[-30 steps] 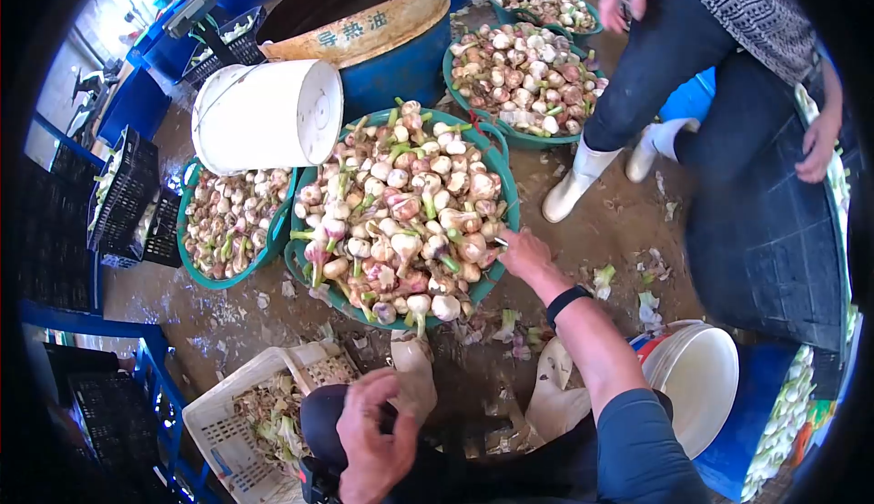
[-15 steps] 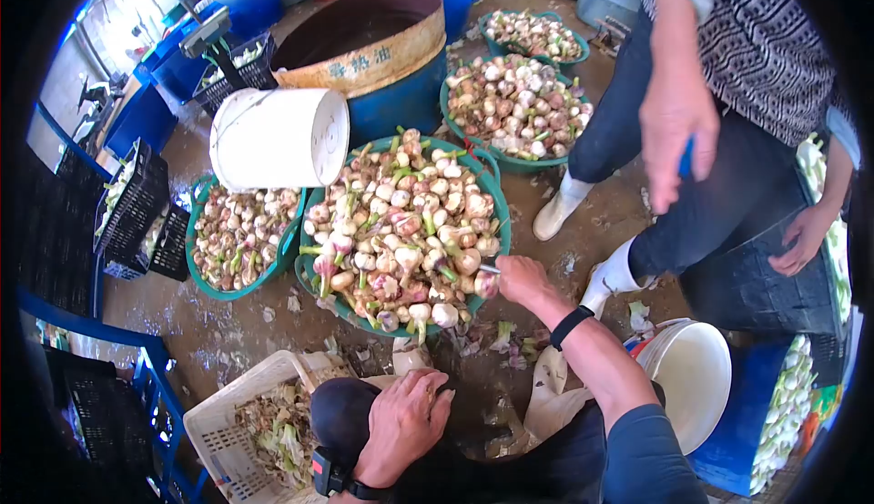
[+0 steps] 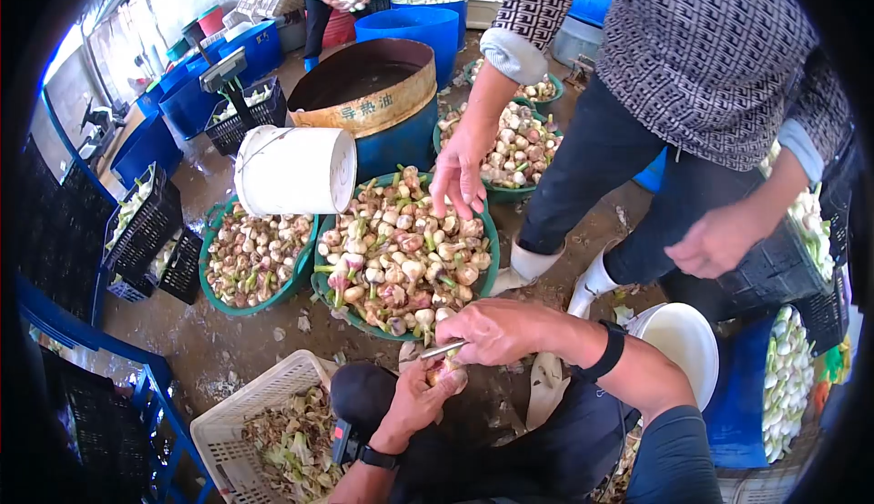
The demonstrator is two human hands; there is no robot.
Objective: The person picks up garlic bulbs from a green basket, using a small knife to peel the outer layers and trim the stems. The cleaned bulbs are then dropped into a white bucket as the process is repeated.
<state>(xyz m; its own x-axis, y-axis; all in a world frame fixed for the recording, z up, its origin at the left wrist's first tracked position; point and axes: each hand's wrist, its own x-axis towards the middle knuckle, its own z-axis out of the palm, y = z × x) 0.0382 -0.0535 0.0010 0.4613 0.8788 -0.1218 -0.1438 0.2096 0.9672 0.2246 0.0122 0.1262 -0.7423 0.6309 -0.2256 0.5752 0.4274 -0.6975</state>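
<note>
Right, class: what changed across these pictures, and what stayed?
The right hand, gripping a small metal knife, drew back from the round green plastic basket to the left hand, which now holds a garlic bulb. A co-worker's hand reached in. The white plastic bucket stayed.

We can read only one bit of writing. It is on the tan band of the big brown drum [image 3: 364,108], far past our right hand [image 3: 496,331] and left hand [image 3: 423,399]. Three green Chinese signs stand there. They look like 导热油, but they are small and a bit blurry.
</note>
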